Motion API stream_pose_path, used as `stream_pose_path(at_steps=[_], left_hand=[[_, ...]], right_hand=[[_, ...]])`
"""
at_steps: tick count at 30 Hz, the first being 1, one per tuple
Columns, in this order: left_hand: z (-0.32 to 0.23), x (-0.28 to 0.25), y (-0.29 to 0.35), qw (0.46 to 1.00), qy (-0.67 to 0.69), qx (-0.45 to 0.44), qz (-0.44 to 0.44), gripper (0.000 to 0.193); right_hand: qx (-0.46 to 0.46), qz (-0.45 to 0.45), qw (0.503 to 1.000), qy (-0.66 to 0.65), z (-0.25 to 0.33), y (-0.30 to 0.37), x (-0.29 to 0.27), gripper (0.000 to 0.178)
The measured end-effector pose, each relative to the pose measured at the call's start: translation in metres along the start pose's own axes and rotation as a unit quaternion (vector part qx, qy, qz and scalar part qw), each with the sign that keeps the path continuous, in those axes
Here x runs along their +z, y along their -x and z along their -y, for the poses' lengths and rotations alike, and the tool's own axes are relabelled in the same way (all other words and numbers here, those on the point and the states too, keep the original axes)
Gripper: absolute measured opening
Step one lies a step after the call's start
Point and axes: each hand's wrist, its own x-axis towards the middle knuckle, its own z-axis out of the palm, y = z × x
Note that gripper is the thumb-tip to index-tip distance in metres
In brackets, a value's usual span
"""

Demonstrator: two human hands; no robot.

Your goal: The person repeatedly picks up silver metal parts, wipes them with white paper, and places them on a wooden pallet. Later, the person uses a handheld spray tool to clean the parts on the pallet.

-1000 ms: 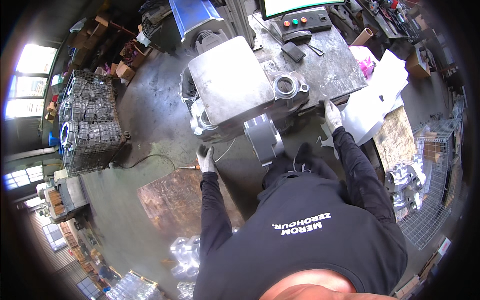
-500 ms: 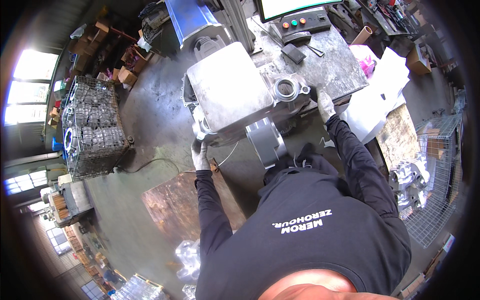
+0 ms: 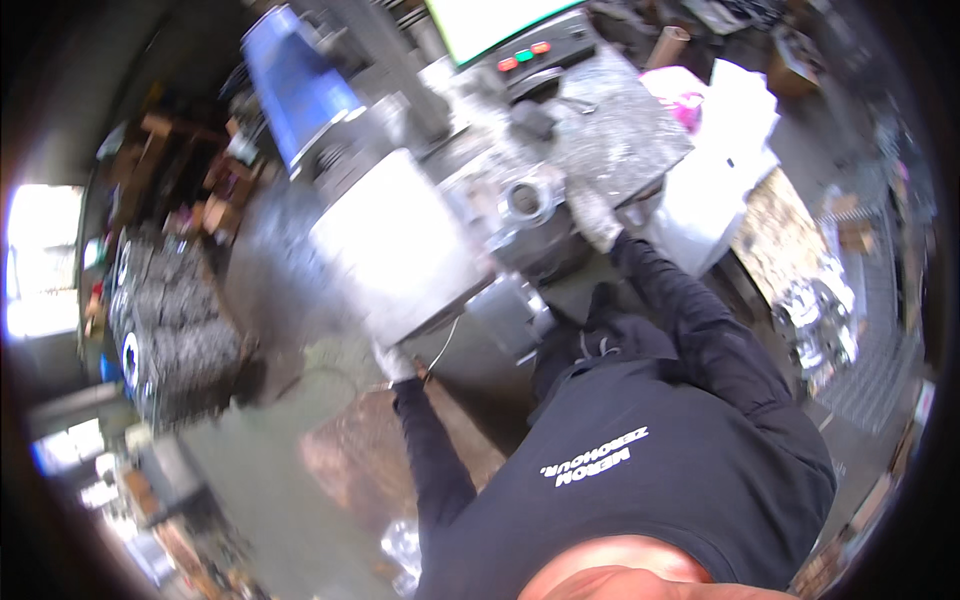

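A big silver metal casting (image 3: 400, 250) with a flat, square, pale top lies before me, against the bench. At its right end is a round port (image 3: 527, 200), and a cylindrical housing (image 3: 508, 318) juts out on the near side. My left hand (image 3: 396, 362), in a pale glove, is closed on the casting's near left corner, its fingers partly hidden beneath. Also gloved, my right hand (image 3: 596, 222) grips the casting's right end, close by the port and the bench edge. Motion smears both hands somewhat.
A bench (image 3: 625, 135) carries a control box (image 3: 535, 58) with coloured buttons, below a bright screen (image 3: 490, 22). A blue machine part (image 3: 295, 80) stands beyond the casting. White sheeting (image 3: 715, 170) hangs at right. At left is a wire cage of metal parts (image 3: 175, 320).
My view has turned, so the scene sits tilted and shifted left and is more blurred. Both hands stay at the same parts of the casting.
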Motion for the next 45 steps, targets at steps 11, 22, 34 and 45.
stream_pose_path(at_steps=[11, 22, 34, 45], left_hand=[[-0.053, 0.024, 0.033, 0.997, -0.03, 0.019, 0.07, 0.035], [-0.111, 0.146, 0.228, 0.98, -0.152, -0.08, -0.103, 0.049], [0.048, 0.49, 0.523, 0.868, -0.002, -0.476, 0.139, 0.079], [0.309, 0.761, 0.763, 0.818, -0.002, -0.514, 0.258, 0.03]], right_hand=[[0.083, 0.0, 0.995, -0.056, 0.088, 0.028, -0.055, 0.068], [0.141, 0.094, 0.981, -0.095, -0.015, 0.121, -0.245, 0.053], [0.228, 0.016, 0.935, 0.269, -0.377, 0.107, -0.609, 0.037], [0.127, 0.253, 0.739, 0.611, -0.718, 0.044, -0.939, 0.056]])
